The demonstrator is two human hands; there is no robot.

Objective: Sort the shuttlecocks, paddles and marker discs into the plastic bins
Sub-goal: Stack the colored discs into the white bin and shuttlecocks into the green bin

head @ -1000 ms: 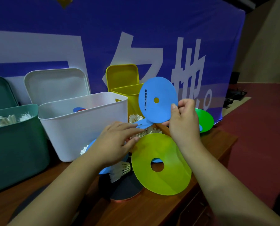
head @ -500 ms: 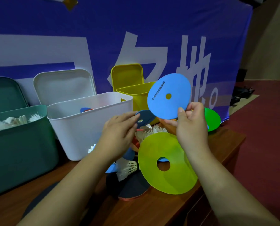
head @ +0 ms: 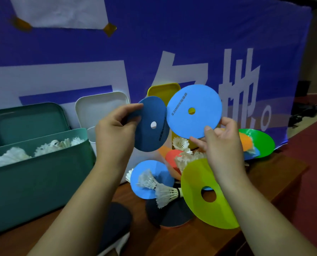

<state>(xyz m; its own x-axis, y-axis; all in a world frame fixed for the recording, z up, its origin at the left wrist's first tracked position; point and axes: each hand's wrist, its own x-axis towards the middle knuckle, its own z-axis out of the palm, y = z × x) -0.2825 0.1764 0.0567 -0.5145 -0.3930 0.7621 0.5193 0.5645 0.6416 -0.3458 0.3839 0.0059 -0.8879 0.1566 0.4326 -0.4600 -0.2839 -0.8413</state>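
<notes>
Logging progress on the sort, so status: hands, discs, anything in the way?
Left hand pinches dark blue disc, raised. Right hand pinches light blue disc, raised. Yellow-green disc, shuttlecocks, paddle left on table. White bin mostly hidden behind left hand.

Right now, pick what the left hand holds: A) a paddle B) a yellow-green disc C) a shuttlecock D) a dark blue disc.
D: the left hand pinches the dark blue disc by its edge, while the right hand holds the light blue disc beside it.
</notes>
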